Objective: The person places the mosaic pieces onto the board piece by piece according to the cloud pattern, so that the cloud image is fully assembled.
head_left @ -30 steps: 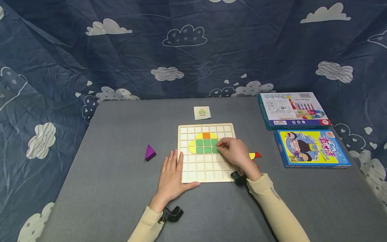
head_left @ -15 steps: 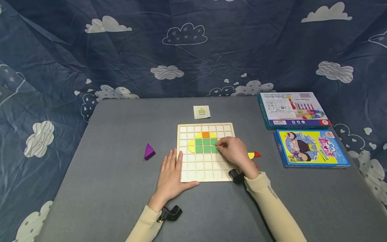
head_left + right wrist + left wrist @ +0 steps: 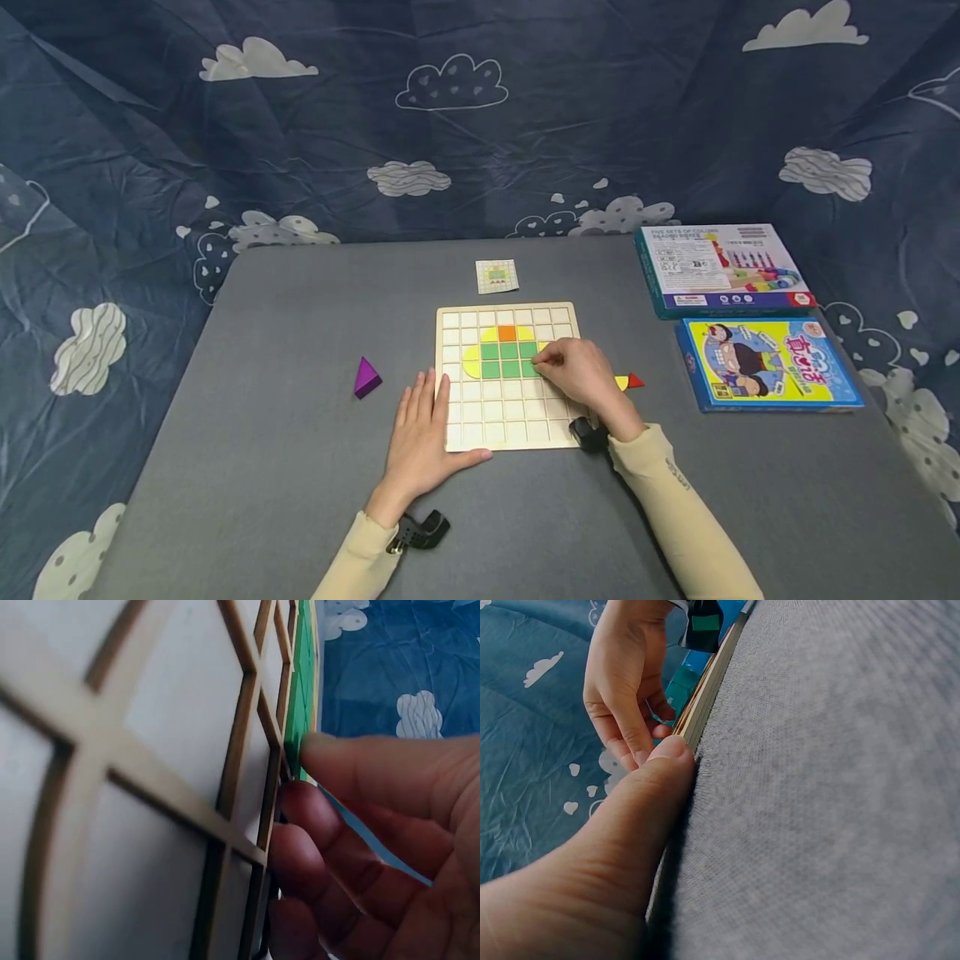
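A wooden grid board [image 3: 517, 417] lies mid-table with green squares [image 3: 501, 360], an orange square [image 3: 507, 333] and yellow rounded pieces [image 3: 471, 360] set in it. My right hand [image 3: 577, 375] rests over the board's right side. Its thumb and forefinger pinch a yellow piece [image 3: 542, 345] at the right edge of the green block; most of that piece is hidden. In the right wrist view the curled fingers [image 3: 352, 825] touch the green edge [image 3: 304, 705]. My left hand [image 3: 423, 433] lies flat on the table, with its thumb [image 3: 652, 795] against the board's front edge [image 3: 705, 690].
A purple triangle [image 3: 367, 377] lies left of the board. A small pattern card [image 3: 497, 276] lies behind the board. A yellow piece [image 3: 622, 382] and a red triangle [image 3: 636, 382] lie to its right. Two game boxes [image 3: 722, 268] [image 3: 768, 364] lie at the table's right side.
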The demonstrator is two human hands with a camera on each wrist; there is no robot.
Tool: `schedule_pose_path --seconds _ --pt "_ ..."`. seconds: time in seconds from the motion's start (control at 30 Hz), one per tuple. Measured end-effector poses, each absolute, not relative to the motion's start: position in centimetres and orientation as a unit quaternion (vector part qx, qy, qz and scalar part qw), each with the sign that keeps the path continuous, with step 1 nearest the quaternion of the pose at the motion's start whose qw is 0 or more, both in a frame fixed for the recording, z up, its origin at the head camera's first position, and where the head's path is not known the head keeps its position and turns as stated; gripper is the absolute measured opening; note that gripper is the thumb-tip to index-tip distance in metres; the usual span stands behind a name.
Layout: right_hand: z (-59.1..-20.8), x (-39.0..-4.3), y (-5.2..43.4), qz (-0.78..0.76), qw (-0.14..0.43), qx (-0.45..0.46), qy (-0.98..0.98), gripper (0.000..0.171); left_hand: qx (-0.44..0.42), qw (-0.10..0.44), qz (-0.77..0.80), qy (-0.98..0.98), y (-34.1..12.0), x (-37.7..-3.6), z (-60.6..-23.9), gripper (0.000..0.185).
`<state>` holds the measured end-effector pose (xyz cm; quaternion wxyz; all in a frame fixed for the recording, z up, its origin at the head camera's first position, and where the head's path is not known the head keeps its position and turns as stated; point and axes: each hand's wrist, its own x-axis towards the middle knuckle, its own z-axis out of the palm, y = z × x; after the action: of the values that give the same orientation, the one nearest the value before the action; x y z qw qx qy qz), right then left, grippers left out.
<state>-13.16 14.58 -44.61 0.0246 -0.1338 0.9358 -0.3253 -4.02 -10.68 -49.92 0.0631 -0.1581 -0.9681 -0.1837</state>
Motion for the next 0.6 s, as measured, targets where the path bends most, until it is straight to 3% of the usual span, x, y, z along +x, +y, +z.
schedule_pose_path --seconds 0.2,0.6 --pt "-44.4 -12.8 16.0 -0.368 0.045 -0.153 0.916 0.012 -0.155 0.051 -0.189 -0.968 -10.5 -4.1 -49.9 0.121" --pt "-43.4 -11.1 22.0 -0.369 0.018 -0.084 0.925 0.016 -0.161 0.065 -0.193 -0.966 -10.7 -4.0 -50.1 0.12"
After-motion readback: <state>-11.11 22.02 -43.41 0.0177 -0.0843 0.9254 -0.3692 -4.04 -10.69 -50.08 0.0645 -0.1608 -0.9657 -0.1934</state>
